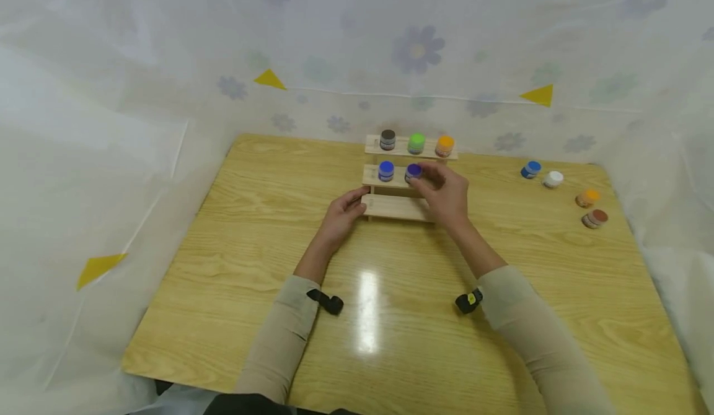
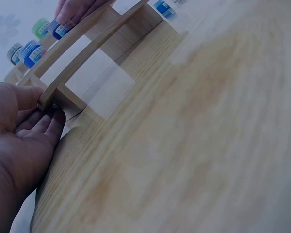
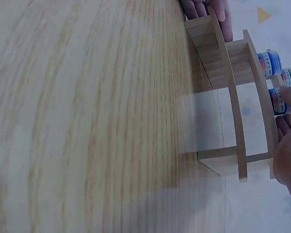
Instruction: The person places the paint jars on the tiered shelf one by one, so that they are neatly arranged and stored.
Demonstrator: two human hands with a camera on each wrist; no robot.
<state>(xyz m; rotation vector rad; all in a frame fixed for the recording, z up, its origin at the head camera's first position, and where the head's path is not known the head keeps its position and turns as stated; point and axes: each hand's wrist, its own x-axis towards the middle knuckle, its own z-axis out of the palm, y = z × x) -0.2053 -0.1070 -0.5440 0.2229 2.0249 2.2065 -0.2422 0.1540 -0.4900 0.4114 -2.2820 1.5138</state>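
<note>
A three-step wooden stand (image 1: 397, 207) sits at the back of the table. My left hand (image 1: 339, 218) grips the left end of its lowest step, thumb above and fingers beneath in the left wrist view. On the middle step, my right hand (image 1: 449, 197) pinches a small purple paint jar (image 1: 413, 171) between thumb and fingers. A blue paint jar (image 1: 386, 170) stands to its left on that step. Along the top step are a black jar (image 1: 387, 139), a green jar (image 1: 416, 143) and an orange jar (image 1: 444, 146). No jar stands on the visible part of the lowest step.
Toward the table's right side stand a blue jar (image 1: 531, 169), a white jar (image 1: 553, 179), a yellow-orange jar (image 1: 587, 198) and a brown jar (image 1: 594, 218). A flowered white sheet (image 1: 346, 49) hangs behind the wooden table (image 1: 234, 266).
</note>
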